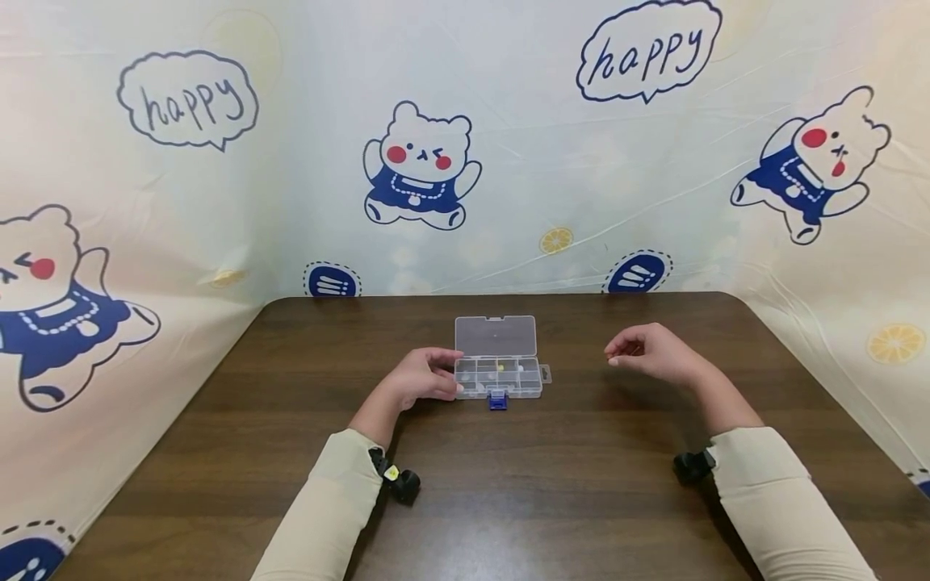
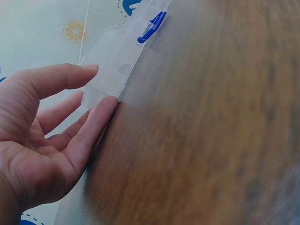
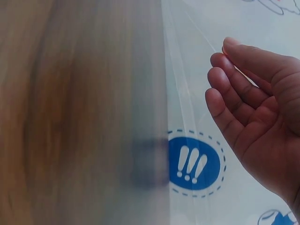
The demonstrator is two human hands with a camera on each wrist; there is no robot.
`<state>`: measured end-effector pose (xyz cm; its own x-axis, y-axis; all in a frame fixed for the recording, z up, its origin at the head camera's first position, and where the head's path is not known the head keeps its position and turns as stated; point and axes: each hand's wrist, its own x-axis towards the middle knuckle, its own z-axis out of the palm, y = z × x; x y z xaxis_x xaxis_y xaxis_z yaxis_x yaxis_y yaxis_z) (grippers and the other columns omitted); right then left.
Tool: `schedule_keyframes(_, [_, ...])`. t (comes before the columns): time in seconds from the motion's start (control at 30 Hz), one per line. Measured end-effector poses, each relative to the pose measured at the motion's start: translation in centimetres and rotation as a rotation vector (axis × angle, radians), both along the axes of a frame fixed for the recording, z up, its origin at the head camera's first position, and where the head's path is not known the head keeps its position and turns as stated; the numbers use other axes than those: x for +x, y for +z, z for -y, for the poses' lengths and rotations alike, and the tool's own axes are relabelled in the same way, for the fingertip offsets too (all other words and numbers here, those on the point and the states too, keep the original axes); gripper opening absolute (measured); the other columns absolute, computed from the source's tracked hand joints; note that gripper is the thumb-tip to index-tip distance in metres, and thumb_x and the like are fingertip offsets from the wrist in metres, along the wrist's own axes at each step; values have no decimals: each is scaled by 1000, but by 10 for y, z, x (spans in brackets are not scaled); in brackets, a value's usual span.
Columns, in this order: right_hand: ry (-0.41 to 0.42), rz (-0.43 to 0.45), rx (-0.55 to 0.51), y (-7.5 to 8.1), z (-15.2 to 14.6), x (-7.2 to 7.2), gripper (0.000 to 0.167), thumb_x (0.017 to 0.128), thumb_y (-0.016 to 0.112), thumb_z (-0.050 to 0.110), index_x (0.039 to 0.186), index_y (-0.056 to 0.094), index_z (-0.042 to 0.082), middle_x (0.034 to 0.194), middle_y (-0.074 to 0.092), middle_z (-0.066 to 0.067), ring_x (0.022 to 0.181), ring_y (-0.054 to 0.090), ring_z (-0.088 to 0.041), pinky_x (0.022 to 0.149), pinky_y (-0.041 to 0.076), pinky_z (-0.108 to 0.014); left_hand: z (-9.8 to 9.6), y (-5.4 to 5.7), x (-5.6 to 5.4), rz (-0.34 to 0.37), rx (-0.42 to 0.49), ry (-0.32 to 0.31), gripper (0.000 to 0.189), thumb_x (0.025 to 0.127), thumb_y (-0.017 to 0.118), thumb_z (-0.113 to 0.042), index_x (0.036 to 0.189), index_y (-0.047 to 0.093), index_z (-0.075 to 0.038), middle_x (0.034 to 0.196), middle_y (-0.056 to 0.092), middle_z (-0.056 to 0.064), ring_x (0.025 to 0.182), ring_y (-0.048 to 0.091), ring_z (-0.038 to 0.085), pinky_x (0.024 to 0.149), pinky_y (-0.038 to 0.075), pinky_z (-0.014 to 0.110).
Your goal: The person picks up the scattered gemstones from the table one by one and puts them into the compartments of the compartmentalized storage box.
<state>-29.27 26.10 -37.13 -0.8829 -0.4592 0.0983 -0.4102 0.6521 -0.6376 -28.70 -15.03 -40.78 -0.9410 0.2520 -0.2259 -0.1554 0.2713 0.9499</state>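
A clear plastic compartment box [image 1: 497, 378] lies on the table, its lid [image 1: 496, 336] raised at the back and its blue latch [image 1: 497, 400] hanging at the front. Small pale pieces and a yellow piece [image 1: 500, 368] sit in several compartments. My left hand [image 1: 425, 377] holds the box's left end, thumb at the front corner and fingers toward the back. Off to the right of the box, my right hand [image 1: 650, 353] is raised over the table. Its thumb and forefinger pinch a tiny orange-red piece [image 3: 223, 50], mostly hidden by the fingertips.
The dark wooden table [image 1: 501, 492] reaches back to a printed cloth [image 1: 523, 177] with bears and lettering. More of the cloth hangs on both sides. A clear hanging tab [image 1: 546, 374] sticks out from the box's right end. Each wrist wears a small black camera [image 1: 405, 486].
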Motion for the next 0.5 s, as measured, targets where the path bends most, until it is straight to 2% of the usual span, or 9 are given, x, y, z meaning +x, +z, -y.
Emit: schedule_keyframes(0.5, [113, -27, -9, 3, 48, -2, 16, 88, 74, 13, 101, 73, 5, 91, 70, 3, 81, 60, -19, 74, 56, -31, -1, -1, 0, 5, -2, 7, 60, 75, 78, 7, 130, 61, -8, 114, 60, 16, 82, 64, 26, 75, 59, 36])
